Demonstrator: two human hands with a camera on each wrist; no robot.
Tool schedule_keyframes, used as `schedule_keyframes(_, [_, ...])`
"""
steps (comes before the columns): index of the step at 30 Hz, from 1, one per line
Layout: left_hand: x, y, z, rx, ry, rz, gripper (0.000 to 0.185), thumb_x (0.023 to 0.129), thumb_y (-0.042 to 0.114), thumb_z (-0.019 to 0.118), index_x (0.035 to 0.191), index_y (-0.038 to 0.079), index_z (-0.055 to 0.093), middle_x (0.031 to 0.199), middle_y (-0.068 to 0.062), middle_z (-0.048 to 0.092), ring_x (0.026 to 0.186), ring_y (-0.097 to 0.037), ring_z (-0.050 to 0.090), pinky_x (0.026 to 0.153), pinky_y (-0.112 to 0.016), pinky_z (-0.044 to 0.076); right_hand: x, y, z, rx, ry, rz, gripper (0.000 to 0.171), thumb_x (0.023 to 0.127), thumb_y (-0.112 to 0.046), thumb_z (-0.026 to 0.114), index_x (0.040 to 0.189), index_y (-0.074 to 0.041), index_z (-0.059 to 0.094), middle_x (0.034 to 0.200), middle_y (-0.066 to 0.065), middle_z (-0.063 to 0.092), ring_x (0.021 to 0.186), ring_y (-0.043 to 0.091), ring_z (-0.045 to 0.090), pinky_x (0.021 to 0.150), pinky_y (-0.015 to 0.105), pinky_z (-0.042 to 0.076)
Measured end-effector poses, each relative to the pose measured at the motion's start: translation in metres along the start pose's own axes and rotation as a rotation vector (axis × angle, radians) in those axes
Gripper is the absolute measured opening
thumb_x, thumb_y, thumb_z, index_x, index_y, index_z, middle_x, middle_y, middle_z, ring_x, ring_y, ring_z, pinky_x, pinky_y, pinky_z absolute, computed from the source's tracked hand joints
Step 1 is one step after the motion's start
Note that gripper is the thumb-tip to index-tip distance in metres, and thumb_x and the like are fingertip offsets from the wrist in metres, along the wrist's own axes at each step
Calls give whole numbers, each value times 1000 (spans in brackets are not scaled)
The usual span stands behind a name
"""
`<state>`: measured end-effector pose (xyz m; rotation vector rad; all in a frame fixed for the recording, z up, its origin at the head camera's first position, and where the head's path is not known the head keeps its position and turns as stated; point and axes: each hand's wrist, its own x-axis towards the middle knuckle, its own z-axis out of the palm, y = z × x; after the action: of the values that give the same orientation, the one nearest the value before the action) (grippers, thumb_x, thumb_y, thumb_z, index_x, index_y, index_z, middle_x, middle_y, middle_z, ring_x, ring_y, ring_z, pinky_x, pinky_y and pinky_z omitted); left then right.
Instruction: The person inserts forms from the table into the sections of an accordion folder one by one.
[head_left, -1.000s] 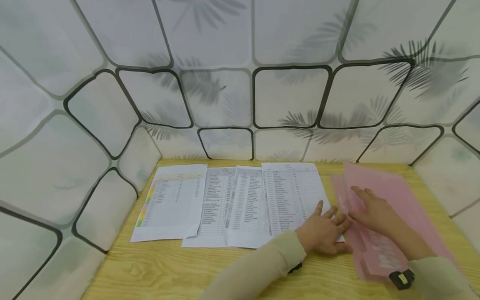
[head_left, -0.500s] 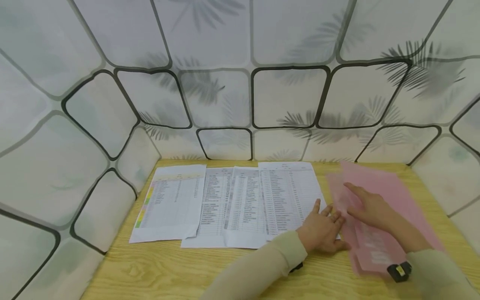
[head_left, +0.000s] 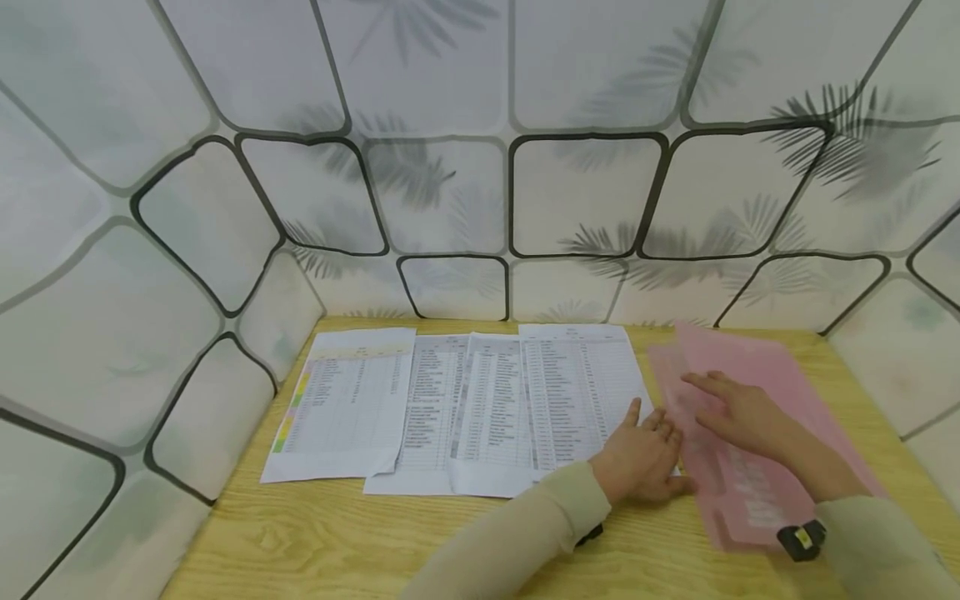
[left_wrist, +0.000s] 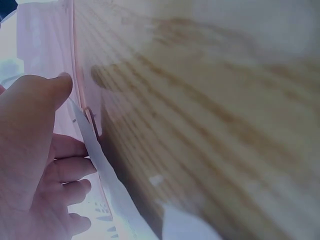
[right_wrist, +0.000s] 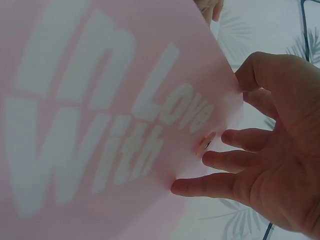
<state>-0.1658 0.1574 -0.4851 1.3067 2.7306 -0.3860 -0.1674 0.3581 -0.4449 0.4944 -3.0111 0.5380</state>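
The pink folder [head_left: 757,433] at lower right is thin, translucent plastic with a smooth, faintly glossy face and matt white lettering. The sheets [head_left: 465,408] at centre are matt white printed paper. They lie on a surface [head_left: 315,542] of pale, smooth wood-grain.

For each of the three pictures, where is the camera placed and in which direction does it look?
Head: worn on the head, looking forward and down at the printed sheets on the wooden table; both sleeved arms show.
Left wrist: beside the left hand, looking along the table past a paper edge.
Right wrist: under the right hand, facing the pink folder.
Shared: all three views show the pink folder.
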Motion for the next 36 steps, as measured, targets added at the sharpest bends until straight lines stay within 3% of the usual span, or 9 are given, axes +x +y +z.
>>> schedule_keyframes(6, [0, -1, 0, 11, -1, 3, 82, 102, 80, 22, 164, 29, 38, 170, 12, 35, 161, -9, 24, 133, -43, 19, 0, -2, -5, -5, 19, 22, 45, 96, -16, 70, 137, 2, 63, 140, 46, 53, 117, 66, 59, 92, 72, 52])
schedule_keyframes(15, [-2, -1, -3, -5, 10, 1, 83, 101, 81, 25, 162, 27, 41, 167, 13, 40, 160, -9, 26, 133, -43, 20, -5, 0, -9, -49, 49, 14, 53, 93, -16, 72, 140, 1, 58, 136, 44, 56, 95, 55, 70, 84, 68, 56])
schedule_keyframes(18, [-1, 0, -3, -15, 4, 1, 84, 101, 82, 24, 163, 27, 40, 167, 14, 39, 161, -8, 25, 133, -43, 20, -10, 3, -16, -79, 89, -15, 55, 91, -10, 72, 142, 1, 56, 134, 40, 60, 69, 28, 69, 69, 50, 58])
schedule_keyframes(22, [-1, 1, -4, -13, -6, 1, 85, 100, 82, 23, 164, 28, 38, 167, 14, 39, 160, -7, 25, 132, -42, 23, -17, 7, -30, -64, 127, 0, 55, 94, -8, 67, 147, -2, 53, 122, 34, 67, 48, 2, 35, 51, 27, 38])
schedule_keyframes(24, [-1, 1, -4, -12, -10, 1, 85, 100, 82, 23, 164, 28, 37, 167, 14, 39, 160, -7, 26, 132, -42, 24, -21, 10, -37, -50, 122, 32, 54, 97, -9, 63, 149, -3, 51, 99, 27, 69, 45, 4, 32, 49, 26, 34])
schedule_keyframes(25, [-1, 1, -4, -15, -13, 2, 85, 100, 82, 23, 164, 28, 37, 167, 14, 38, 160, -8, 25, 132, -41, 24, -22, 12, -40, -42, 115, 49, 54, 99, -10, 61, 151, -4, 50, 95, 28, 69, 45, 9, 41, 48, 26, 34])
schedule_keyframes(27, [-1, 0, -5, -19, -20, 2, 85, 100, 82, 23, 164, 27, 36, 168, 14, 37, 161, -8, 25, 132, -41, 24, -24, 15, -47, -37, 88, 78, 54, 101, -13, 58, 154, -4, 46, 90, 33, 68, 53, 26, 61, 50, 29, 38])
schedule_keyframes(30, [-1, 0, -5, -30, -24, 3, 85, 100, 82, 24, 164, 27, 36, 168, 13, 37, 161, -8, 24, 132, -42, 25, -26, 20, -55, -33, 56, 110, 55, 104, -15, 55, 156, -3, 43, 99, 38, 70, 69, 38, 69, 53, 31, 41])
schedule_keyframes(36, [-2, -1, -5, -40, -15, 12, 86, 100, 82, 25, 164, 25, 37, 168, 12, 38, 160, -9, 26, 131, -42, 26, -30, 24, -67, -42, 28, 175, 55, 110, -21, 50, 160, -1, 38, 77, 7, 63, 55, 15, 41, 52, 29, 33])
